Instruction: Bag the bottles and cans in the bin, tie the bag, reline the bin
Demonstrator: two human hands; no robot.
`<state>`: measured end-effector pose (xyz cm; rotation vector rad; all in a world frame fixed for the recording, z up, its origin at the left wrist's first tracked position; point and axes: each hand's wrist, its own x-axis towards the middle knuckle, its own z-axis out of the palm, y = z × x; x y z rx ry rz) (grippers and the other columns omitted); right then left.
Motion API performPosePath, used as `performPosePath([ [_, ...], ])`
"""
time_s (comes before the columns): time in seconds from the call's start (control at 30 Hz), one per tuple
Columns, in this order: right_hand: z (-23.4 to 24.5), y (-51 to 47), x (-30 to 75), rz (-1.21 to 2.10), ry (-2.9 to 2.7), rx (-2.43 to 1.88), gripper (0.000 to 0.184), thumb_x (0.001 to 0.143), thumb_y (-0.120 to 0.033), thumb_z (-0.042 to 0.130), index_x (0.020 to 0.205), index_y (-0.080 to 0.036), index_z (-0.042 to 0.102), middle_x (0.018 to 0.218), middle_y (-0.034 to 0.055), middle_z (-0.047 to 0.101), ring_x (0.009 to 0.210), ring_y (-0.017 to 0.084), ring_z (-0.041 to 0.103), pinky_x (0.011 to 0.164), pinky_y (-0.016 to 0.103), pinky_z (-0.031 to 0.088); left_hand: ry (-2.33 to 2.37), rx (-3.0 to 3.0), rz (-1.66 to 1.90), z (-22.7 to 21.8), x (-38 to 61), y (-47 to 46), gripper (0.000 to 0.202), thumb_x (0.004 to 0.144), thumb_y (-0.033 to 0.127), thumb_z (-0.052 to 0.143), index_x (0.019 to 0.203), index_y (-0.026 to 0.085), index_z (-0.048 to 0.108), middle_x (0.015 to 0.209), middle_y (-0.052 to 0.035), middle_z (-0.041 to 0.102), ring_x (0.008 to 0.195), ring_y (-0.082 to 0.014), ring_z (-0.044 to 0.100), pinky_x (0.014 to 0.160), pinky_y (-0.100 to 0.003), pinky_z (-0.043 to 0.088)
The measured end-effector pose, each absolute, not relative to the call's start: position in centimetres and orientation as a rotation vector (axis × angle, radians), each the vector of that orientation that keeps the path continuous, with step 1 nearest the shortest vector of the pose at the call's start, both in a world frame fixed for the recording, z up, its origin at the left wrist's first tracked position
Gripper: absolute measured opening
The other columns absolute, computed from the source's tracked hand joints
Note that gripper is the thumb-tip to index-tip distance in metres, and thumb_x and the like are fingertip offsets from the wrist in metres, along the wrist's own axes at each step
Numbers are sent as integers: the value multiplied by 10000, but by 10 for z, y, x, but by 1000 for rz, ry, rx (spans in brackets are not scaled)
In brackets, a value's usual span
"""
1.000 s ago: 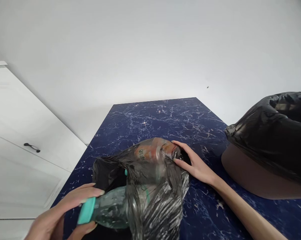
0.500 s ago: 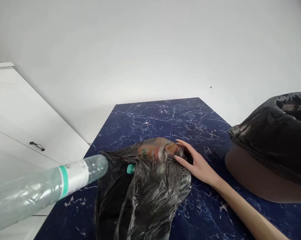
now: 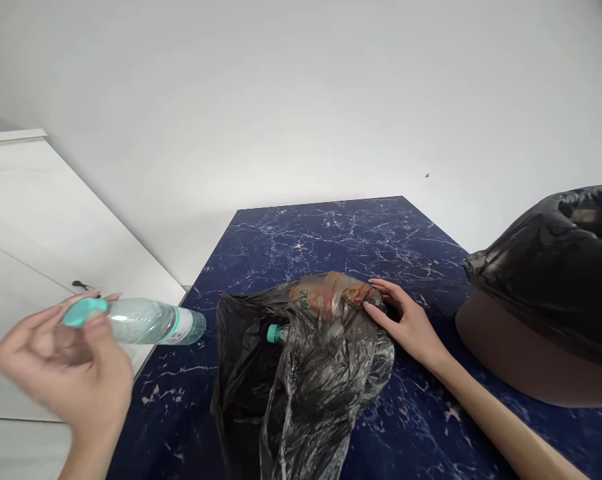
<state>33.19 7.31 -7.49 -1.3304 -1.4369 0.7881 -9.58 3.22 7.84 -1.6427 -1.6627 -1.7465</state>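
My left hand (image 3: 75, 363) pinches the teal cap of a clear plastic bottle (image 3: 141, 320), which lies nearly level in the air with its base toward the bag. A thin black plastic bag (image 3: 321, 373) rests on the dark blue marbled tabletop (image 3: 305, 233), its mouth spread toward the left. Inside it show a bottle with a green cap (image 3: 274, 333) and, through the film, an orange-labelled bottle (image 3: 321, 300). My right hand (image 3: 405, 323) is curled round the bag's far right end, thumb and fingers gripping the film and what lies beneath.
On the right stands a brown bin (image 3: 521, 353) with a black liner (image 3: 545, 280) folded over its rim. A white cabinet (image 3: 45, 220) with dark handles is at the left. A pale wall (image 3: 301, 100) rises behind the table.
The clear bottle has swung away from the camera, and my left hand has come into view at its cap. My right hand stays on the bag; the view has shifted slightly.
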Motion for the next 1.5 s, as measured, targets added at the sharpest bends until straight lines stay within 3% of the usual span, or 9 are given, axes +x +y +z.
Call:
performPosePath([
  [0.1,-77,73,333,788,-1438,-1339,599,944,-635,756,1442,-326,630,1468,101,701,1374,382,650,1237,644,461,-1619,-1641,-1789,77,-86,40,271,1124,363,591,1243,195,413,1300,-62,664,1159,-202,745,1128,-520,588],
  [0.23,-78,73,332,793,-1443,-1342,605,946,-643,751,1446,-324,629,1477,100,699,1371,381,653,1236,636,464,-1710,-1757,-1745,73,-84,49,419,1159,377,530,1445,128,352,1523,-161,620,1308,-239,703,1170,-472,547],
  [0.5,-71,71,332,844,-1423,-1412,641,926,-687,744,1470,-372,620,1501,63,689,1417,384,620,1222,613,485,-1642,-1763,-1642,38,-105,71,649,1061,428,655,1538,122,340,1425,-238,677,1332,-300,688,1164,-543,538],
  [0.63,-72,72,332,828,-1419,-1396,615,926,-670,751,1449,-369,635,1487,57,699,1402,371,631,1233,595,475,-1460,-1701,-1523,32,-108,61,617,992,300,698,1492,130,379,1573,-257,522,1481,-331,539,1209,-594,470],
  [0.73,-74,73,331,828,-1416,-1375,598,934,-658,750,1442,-365,636,1483,58,702,1380,362,646,1225,589,480,-1300,-1738,-1386,31,-95,43,394,927,239,751,1278,173,583,1374,-167,650,1342,-341,597,1172,-592,462],
  [0.83,-75,74,331,836,-1408,-1373,593,930,-657,754,1433,-365,640,1479,55,704,1373,360,649,1214,586,489,-1294,-2197,-1003,31,-68,26,186,1009,187,684,1179,260,698,1110,-46,765,1152,-286,671,1131,-527,473],
  [1.03,-73,74,331,829,-1409,-1383,596,931,-645,753,1440,-357,636,1476,57,708,1380,362,643,1217,585,483,-1291,-2753,-478,28,-29,30,298,1123,370,581,1416,328,613,1462,-47,658,1410,-319,475,1113,-522,488],
  [1.27,-70,74,329,841,-1397,-1374,600,923,-630,759,1434,-340,637,1474,70,713,1395,374,634,1211,593,487,-1264,-2738,-484,4,-37,47,266,1130,305,501,1370,295,613,1471,-122,615,1423,-394,453,1026,-627,526],
  [1.5,-65,75,329,881,-1318,-1379,591,903,-644,767,1404,-349,664,1448,72,721,1384,370,644,1163,557,535,-1318,-2803,-383,10,-39,42,205,1103,338,559,1282,316,656,1479,-93,631,1466,-403,463,1072,-668,518],
])
